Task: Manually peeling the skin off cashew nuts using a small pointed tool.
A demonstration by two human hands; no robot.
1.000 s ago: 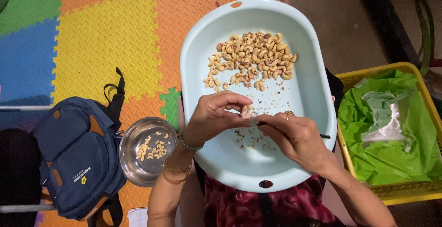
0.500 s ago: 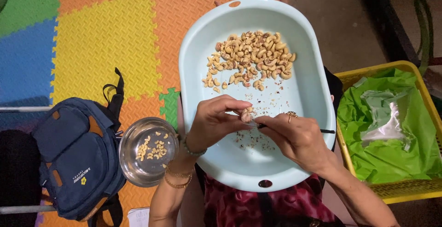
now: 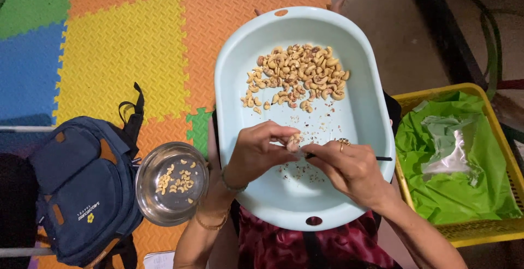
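Note:
A pale blue oval basin (image 3: 371,110) rests on my lap, with a heap of cashew nuts (image 3: 297,75) at its far end and bits of skin scattered in the middle. My left hand (image 3: 256,151) pinches a single cashew nut (image 3: 293,142) over the basin. My right hand (image 3: 349,168) grips a thin dark tool (image 3: 382,158) whose tip meets that nut. There is a ring on a right finger and bangles on my left wrist.
A steel bowl (image 3: 150,198) with a few peeled cashews sits to the left on the foam mat. A navy backpack (image 3: 82,187) lies further left. A yellow crate (image 3: 494,231) lined with green plastic and a clear bag stands on the right.
Both hands stay together over the basin's middle; the fingers have shifted slightly around the nut.

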